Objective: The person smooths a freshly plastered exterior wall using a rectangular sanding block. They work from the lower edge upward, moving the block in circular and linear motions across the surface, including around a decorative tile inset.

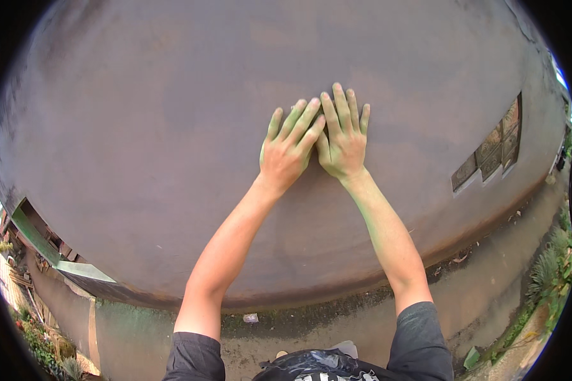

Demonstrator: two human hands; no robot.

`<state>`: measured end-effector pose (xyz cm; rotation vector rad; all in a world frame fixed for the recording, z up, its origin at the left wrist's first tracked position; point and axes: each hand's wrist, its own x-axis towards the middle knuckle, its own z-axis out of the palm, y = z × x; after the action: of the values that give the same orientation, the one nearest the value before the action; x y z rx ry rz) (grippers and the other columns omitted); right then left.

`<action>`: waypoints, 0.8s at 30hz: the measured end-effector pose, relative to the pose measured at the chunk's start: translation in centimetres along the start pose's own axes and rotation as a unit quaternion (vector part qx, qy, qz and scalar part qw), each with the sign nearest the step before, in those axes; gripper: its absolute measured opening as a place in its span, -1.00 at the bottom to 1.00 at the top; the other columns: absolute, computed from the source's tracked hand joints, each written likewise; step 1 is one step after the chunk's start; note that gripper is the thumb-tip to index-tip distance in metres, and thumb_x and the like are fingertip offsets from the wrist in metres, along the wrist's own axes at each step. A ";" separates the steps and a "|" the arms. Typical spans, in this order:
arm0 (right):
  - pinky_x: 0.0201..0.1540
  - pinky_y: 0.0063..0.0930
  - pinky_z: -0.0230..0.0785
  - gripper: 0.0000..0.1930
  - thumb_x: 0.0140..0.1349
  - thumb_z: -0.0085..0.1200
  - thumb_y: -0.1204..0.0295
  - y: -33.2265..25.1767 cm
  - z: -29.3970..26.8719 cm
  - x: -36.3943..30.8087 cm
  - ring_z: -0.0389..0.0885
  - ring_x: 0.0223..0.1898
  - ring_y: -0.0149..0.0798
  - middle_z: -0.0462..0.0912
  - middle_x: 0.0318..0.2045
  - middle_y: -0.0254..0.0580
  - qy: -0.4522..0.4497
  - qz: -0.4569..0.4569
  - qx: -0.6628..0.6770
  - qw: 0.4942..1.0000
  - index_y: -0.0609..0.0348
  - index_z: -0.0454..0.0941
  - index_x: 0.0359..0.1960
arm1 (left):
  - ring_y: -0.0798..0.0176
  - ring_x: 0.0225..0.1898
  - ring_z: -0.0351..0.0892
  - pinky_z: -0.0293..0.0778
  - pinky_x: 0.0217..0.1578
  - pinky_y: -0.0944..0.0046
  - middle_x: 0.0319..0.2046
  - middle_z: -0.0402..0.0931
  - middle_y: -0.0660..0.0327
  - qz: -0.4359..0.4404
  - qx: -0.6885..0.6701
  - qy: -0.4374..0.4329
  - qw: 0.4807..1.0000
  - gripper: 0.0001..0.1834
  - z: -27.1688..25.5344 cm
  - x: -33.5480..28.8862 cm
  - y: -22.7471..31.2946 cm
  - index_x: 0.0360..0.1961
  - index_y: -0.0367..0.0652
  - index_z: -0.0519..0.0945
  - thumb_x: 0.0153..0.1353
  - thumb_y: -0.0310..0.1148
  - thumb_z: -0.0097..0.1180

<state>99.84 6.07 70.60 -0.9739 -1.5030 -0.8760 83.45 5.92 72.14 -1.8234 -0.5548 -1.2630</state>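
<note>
Both my arms reach forward to a broad grey-brown plastered wall. My left hand lies against it with the fingers spread and stretched upward. Beside it, my right hand is also open, its fingers pointing up the wall. The two hands meet at the thumb sides, around a small dark gap. From this view I cannot tell whether the palms press fully flat. Nothing shows in either hand.
A barred window opening sits in the wall at right. At left is a green-framed opening. A concrete path runs along the wall's foot, with a pale scrap of litter on it. Plants border the right side.
</note>
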 end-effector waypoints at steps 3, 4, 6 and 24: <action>0.57 0.28 -0.14 -0.43 0.48 -0.05 0.10 2.1 -2.3 17.2 0.25 0.55 0.04 0.36 0.52 -0.19 0.110 -0.051 -0.015 0.992 -0.15 0.40 0.50 | 0.06 0.44 0.42 0.22 0.44 -0.17 0.43 0.44 0.23 0.060 -0.006 0.044 0.997 -0.46 -1.8 16.3 -5.3 0.29 0.03 0.51 0.27 -0.43 0.22; 0.55 0.30 -0.11 -0.43 0.50 -0.07 0.12 2.8 -3.1 21.8 0.27 0.54 0.05 0.37 0.51 -0.19 0.103 -0.063 -0.024 0.992 -0.12 0.38 0.51 | -0.03 0.44 0.41 0.22 0.43 -0.21 0.44 0.43 0.17 0.044 -0.025 0.022 0.998 -0.47 -2.2 20.5 -6.7 0.30 -0.02 0.49 0.29 -0.45 0.19; 0.64 0.10 -0.19 -0.35 0.59 -0.31 -0.01 3.5 -4.4 28.4 0.05 0.63 -0.02 0.19 0.59 -0.07 0.128 -0.072 -0.039 0.988 0.07 0.23 0.56 | -0.11 0.51 0.27 0.12 0.50 -0.18 0.44 0.36 -0.03 0.089 0.047 0.087 0.991 -0.58 -2.3 26.2 -8.0 0.29 -0.12 0.41 0.42 -0.41 0.01; 0.67 0.05 -0.38 -0.44 0.48 -0.05 0.03 0.4 0.1 -19.5 0.10 0.63 -0.15 0.32 0.55 -0.28 -0.021 -0.068 0.048 0.996 -0.23 0.44 0.48 | 0.01 0.62 0.10 -0.26 0.62 -0.19 0.56 0.25 0.16 -0.028 0.084 -0.021 0.996 -0.39 4.8 -21.5 10.9 0.51 0.14 0.25 0.46 -0.36 -0.01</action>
<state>101.64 4.04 51.29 -0.8326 -1.6461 -0.8764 85.56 5.88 47.65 -1.7083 -0.7177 -1.1798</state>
